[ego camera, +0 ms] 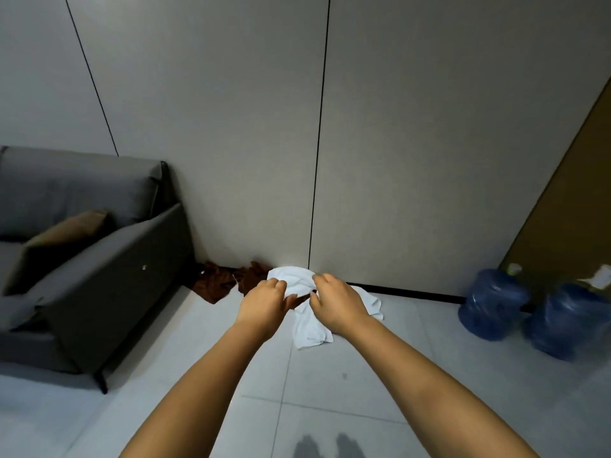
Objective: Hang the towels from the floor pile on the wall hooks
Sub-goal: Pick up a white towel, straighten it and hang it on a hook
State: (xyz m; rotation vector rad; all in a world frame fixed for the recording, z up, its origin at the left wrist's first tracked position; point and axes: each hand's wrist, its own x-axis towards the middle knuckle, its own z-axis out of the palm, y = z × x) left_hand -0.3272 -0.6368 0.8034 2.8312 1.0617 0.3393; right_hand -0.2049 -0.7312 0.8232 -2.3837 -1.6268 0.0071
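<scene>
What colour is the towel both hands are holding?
White towel, clearest in the head view.

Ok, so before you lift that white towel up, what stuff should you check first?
1. Left hand grips the white towel: ok, fingers curl on the cloth.
2. Right hand grips it too: ok, it pinches the top edge.
3. Towel free of the brown towel: cannot tell, they lie close by the wall.
4. Wall hooks in sight: not ok, none show in this view.
5. Lifting path clear of the sofa and water bottles: ok, both stand off to the sides.
</scene>
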